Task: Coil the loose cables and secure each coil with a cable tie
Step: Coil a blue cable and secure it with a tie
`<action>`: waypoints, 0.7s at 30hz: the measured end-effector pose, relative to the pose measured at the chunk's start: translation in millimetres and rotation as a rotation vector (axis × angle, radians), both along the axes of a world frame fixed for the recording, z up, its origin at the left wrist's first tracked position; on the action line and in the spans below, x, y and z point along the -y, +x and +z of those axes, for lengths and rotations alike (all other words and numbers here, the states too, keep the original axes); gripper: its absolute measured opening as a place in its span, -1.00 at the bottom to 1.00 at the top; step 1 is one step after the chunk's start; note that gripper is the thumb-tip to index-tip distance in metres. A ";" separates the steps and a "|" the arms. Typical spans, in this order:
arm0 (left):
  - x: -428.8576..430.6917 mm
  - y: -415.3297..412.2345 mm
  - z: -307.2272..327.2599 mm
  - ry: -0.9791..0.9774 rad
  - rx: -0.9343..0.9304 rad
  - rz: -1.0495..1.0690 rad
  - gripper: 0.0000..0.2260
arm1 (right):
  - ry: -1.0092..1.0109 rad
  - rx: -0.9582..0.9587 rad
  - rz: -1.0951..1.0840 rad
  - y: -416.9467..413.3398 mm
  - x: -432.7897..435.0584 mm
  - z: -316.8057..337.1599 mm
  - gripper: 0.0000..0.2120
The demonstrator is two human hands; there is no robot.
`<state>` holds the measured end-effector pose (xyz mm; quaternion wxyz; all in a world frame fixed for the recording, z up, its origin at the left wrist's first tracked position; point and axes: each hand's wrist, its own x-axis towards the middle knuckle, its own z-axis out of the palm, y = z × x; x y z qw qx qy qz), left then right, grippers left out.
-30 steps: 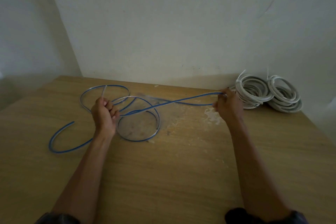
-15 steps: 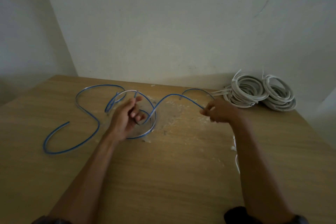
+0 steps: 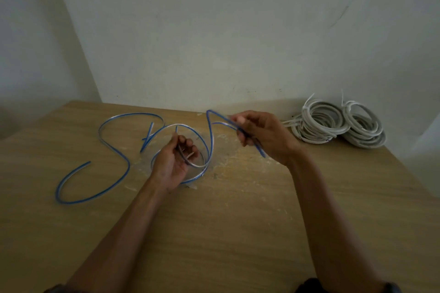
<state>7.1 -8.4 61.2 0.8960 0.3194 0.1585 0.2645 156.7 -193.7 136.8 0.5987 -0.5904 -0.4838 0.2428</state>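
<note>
Wood table (image 3: 238, 233): left hand (image 3: 172, 164) grips loops of blue cable (image 3: 119, 166), right hand (image 3: 259, 135) pinches its raised run. Two white coils (image 3: 319, 123) far right.

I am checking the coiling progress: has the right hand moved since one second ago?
Yes. The right hand, holding the blue cable, has moved left, away from the white coils at the wall, toward the left hand.

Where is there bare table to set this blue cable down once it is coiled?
Free: the table between the forearms toward the near edge, and in front of the white coils. Crowded: the blue cable sprawls across left and centre.
</note>
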 end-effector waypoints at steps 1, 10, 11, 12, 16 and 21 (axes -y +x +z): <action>1.3 -0.4 -0.2 -0.025 0.013 0.002 -0.65 | -0.060 0.021 0.119 -1.3 1.9 -0.7 -0.84; 4.2 -6.1 7.8 -0.128 0.110 -0.168 -0.64 | -0.726 0.517 0.290 5.8 -11.3 -22.9 -0.66; 3.2 -6.6 7.0 -0.120 0.112 -0.197 -0.64 | -0.747 0.510 0.254 10.0 -8.4 -23.0 -0.68; 1.8 -6.9 6.3 -0.115 0.114 -0.225 -0.64 | -0.754 0.504 0.213 14.5 -4.5 -23.0 -0.70; -1.7 -8.9 8.0 -0.111 0.134 -0.271 -0.60 | -0.677 0.547 -0.108 33.2 6.0 -28.6 -0.87; 7.4 -6.2 9.4 0.068 0.054 -0.188 -0.65 | -0.553 0.581 -0.349 26.2 -6.5 -36.0 -0.72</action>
